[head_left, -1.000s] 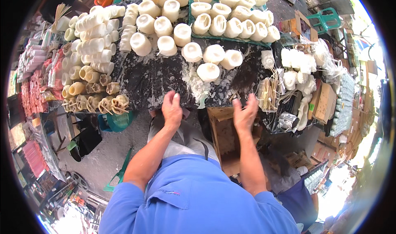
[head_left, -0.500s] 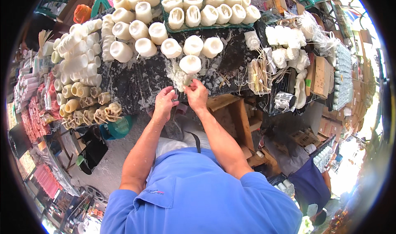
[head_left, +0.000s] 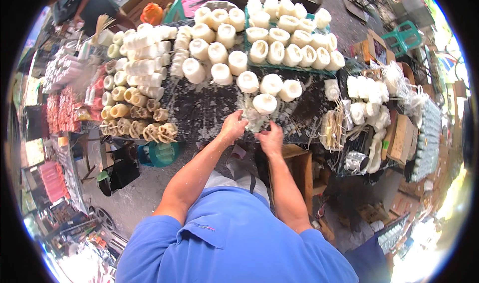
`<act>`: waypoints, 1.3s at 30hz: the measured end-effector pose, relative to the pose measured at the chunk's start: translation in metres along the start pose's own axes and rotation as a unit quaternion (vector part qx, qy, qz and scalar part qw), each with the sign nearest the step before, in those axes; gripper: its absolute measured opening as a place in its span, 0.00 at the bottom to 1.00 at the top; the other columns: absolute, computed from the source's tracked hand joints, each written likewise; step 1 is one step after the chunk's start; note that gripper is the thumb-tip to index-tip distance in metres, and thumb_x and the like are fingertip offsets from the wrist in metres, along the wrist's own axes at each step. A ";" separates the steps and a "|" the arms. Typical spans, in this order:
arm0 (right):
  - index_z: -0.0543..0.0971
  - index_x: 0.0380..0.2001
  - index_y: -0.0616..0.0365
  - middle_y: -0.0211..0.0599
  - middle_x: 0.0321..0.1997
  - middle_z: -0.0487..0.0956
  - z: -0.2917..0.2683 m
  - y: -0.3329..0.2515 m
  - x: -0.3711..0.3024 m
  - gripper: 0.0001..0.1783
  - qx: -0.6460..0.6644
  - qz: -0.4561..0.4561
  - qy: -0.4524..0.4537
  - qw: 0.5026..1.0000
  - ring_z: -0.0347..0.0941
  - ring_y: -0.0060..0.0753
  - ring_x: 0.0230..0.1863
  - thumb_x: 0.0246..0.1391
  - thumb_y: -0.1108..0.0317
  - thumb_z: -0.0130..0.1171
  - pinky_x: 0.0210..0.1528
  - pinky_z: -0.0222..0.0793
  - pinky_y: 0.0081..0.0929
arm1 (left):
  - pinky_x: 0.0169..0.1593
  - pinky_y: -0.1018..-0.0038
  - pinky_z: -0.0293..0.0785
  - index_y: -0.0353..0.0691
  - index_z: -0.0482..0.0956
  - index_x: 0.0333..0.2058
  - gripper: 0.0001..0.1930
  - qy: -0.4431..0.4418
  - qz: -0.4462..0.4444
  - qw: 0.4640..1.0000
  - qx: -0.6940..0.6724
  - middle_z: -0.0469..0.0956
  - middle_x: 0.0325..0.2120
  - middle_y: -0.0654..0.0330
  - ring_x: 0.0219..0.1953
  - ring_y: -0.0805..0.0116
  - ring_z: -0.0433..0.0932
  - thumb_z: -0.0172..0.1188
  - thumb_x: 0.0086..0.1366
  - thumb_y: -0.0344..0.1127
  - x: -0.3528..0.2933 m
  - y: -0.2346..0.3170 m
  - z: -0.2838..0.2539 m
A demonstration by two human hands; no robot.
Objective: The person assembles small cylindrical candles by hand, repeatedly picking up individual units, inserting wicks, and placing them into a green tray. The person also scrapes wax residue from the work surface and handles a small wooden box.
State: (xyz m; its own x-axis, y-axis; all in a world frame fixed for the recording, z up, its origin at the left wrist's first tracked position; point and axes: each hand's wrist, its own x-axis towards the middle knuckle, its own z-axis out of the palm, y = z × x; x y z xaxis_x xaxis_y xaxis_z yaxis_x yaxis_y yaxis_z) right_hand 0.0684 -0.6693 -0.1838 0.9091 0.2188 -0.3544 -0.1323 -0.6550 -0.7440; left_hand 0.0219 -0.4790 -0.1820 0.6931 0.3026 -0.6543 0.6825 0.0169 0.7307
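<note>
White cylindrical candles with hollowed tops stand in rows on a dark, wax-spattered table (head_left: 199, 108). The nearest candle (head_left: 264, 103) sits just beyond a small heap of pale wax scraps (head_left: 254, 120). My left hand (head_left: 233, 127) is at the heap's left side, fingers apart and touching or almost touching the scraps. On the heap's right, close to the table's front edge, my right hand (head_left: 271, 140) has its thumb apart from its fingers. I see nothing held in either hand, though some fingertips are partly hidden.
A green tray (head_left: 299, 69) of candles stands farther back. Stacked cream and brownish wax cups (head_left: 134, 98) are at the left. Bundled wicks (head_left: 332, 131) and a cardboard box (head_left: 401, 138) lie to the right. Below the table are a wooden crate (head_left: 299, 173) and a teal basin (head_left: 162, 153).
My view has shifted, so the table appears lower and farther right. My left hand has moved up to the scraps, while my right hand has drawn back toward the table edge.
</note>
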 end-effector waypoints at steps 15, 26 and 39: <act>0.85 0.56 0.54 0.57 0.41 0.88 -0.018 -0.094 -0.029 0.22 -0.334 -0.089 -0.138 0.928 0.85 0.64 0.44 0.61 0.59 0.70 0.51 0.79 0.53 | 0.60 0.62 0.81 0.30 0.78 0.64 0.33 0.065 0.092 0.991 0.078 0.85 0.55 0.42 0.56 0.54 0.86 0.70 0.68 0.47 -0.099 0.027 -0.216; 0.85 0.56 0.62 0.53 0.59 0.82 0.098 -0.217 -0.038 0.24 -0.113 -0.042 -0.203 0.972 0.79 0.56 0.62 0.56 0.67 0.74 0.64 0.75 0.45 | 0.62 0.54 0.72 0.37 0.78 0.59 0.28 0.418 0.394 0.717 0.394 0.79 0.57 0.48 0.60 0.48 0.77 0.69 0.57 0.29 -0.004 0.080 -0.426; 0.84 0.58 0.63 0.53 0.61 0.85 0.100 -0.235 -0.079 0.24 -0.040 -0.119 -0.151 0.981 0.82 0.47 0.64 0.62 0.62 0.72 0.64 0.78 0.40 | 0.68 0.53 0.72 0.41 0.73 0.68 0.41 0.151 0.470 0.800 0.342 0.79 0.65 0.51 0.67 0.48 0.77 0.78 0.55 0.32 0.024 0.162 -0.488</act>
State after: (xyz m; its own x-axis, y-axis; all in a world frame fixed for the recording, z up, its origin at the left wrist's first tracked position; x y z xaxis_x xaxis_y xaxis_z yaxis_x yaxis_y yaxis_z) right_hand -0.0120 -0.4602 -0.0382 0.7510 0.5686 -0.3357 0.1120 -0.6107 -0.7839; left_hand 0.0353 -0.0038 0.0159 0.9575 0.0933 0.2729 -0.0675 -0.8475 0.5265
